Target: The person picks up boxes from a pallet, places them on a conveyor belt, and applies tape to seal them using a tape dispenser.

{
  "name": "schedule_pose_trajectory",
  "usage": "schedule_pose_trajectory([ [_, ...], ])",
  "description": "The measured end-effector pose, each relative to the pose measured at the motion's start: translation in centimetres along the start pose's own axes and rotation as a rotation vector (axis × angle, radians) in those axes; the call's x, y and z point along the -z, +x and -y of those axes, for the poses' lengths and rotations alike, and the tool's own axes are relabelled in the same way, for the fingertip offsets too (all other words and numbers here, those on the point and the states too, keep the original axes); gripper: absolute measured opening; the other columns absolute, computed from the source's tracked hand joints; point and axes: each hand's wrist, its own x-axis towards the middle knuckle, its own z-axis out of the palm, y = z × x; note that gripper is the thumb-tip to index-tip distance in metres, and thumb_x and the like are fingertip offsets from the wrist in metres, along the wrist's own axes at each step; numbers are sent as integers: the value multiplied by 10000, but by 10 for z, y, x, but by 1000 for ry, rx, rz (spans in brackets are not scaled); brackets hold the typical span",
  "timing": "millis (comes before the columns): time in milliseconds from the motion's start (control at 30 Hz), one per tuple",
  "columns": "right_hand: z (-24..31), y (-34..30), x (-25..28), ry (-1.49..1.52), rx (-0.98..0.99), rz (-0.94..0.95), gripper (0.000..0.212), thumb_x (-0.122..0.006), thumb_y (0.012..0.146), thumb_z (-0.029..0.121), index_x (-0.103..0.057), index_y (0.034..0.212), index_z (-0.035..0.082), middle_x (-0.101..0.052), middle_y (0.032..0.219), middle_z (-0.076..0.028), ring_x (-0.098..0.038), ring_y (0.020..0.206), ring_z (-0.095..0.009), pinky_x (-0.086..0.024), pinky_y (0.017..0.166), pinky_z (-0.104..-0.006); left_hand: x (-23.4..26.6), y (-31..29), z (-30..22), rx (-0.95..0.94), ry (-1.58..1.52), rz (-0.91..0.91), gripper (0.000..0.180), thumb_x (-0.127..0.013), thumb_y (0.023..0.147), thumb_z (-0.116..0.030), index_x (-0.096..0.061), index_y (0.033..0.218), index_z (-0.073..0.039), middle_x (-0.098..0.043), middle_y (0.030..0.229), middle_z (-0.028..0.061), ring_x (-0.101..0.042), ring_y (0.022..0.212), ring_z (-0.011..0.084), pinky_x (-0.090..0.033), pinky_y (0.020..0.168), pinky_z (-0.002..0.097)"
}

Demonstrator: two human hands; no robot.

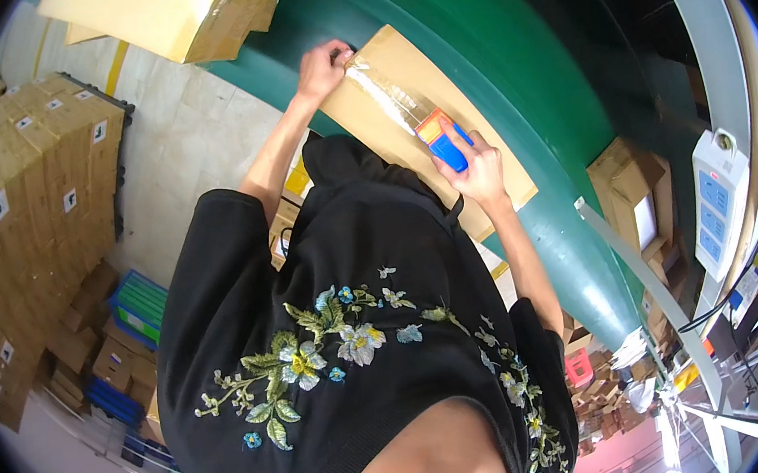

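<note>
A flat brown cardboard box (pixel 462 151) lies on a green conveyor belt (pixel 507 51) in front of me. A strip of clear tape (pixel 381 99) runs along its top seam. My left hand (pixel 322 67) presses down on the far end of the tape with curled fingers. My right hand (pixel 478 168) grips an orange and blue tape dispenser (pixel 444 141) that sits on the near end of the strip. My black top with embroidered flowers hides the box's near left edge.
Another cardboard box (pixel 184 13) lies further along the belt. A tall pallet stack of labelled cartons (pixel 29 206) stands to my left, with small boxes and blue crates (pixel 135 310) on the floor. A white control unit (pixel 718 199) and cables sit at the right.
</note>
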Motion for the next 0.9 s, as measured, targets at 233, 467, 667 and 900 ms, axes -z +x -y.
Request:
schedule_pose_trajectory([
  [233,-2,-3,1,11,-41,9,642,-718,677,334,-530,1287,269,-576,774,-128,-596,550,-290,-523,537,-392,-14,4,5,-64,-168,-128,504,-510,893,-412,-498,1268,-75,-498,1288,198,-481,1185,338,-373,993,380],
  [467,-1,-4,3,4,-63,68,643,-702,698,340,-502,1307,297,-579,813,-142,-604,593,-303,-525,571,-396,-82,57,-163,-802,285,444,516,-287,948,-479,-593,1171,-129,-561,1217,142,-490,1165,316,-396,977,410],
  [667,0,-10,1,11,-32,48,623,-675,724,364,-488,1316,308,-549,786,-140,-575,536,-298,-527,553,-396,-134,20,-141,-399,914,1004,719,-122,918,-611,-432,1360,-137,-319,1462,84,-262,1363,302,-186,1116,467],
  [900,-10,-14,-9,-4,-59,37,596,-654,738,404,-493,1306,319,-544,793,-146,-581,546,-291,-527,552,-398,-89,19,-107,-842,561,17,444,-366,930,-444,-599,1142,-131,-570,1196,114,-491,1162,289,-338,979,479],
])
